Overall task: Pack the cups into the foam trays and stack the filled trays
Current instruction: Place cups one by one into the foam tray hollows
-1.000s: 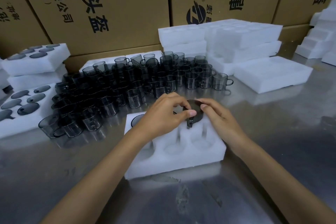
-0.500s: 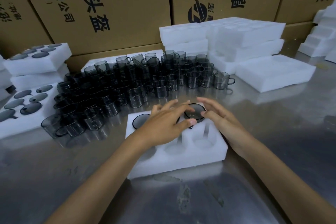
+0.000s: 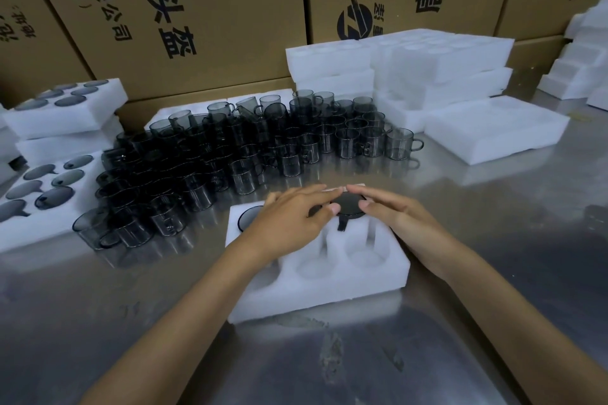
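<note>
Seen from the head camera, a person is working over a white six-pocket foam tray lying on a brushed steel table, both bare forearms reaching in from the bottom of the frame. The left hand is lying flat across the tray's far row with its fingers straight and released, gripping nothing, its thumb tip touching the near-left rim of a smoky grey glass cup. The right hand is likewise resting open, fingers extended over the cup's far right edge. The cup is sitting sunk in the tray's far right pocket, between the two hands and under their fingertips, mouth down and flat dark base facing up, so its long axis is running vertically into the foam; its handle is pointing toward the camera along a slot cut in the foam. A second dark cup is showing in the far left pocket, partly hidden by the left wrist. Behind the tray, a crowd of loose grey glass cups is standing upright. Filled foam trays are sitting at left, empty white foam trays at right, and printed cardboard cartons are lining the back.
</note>
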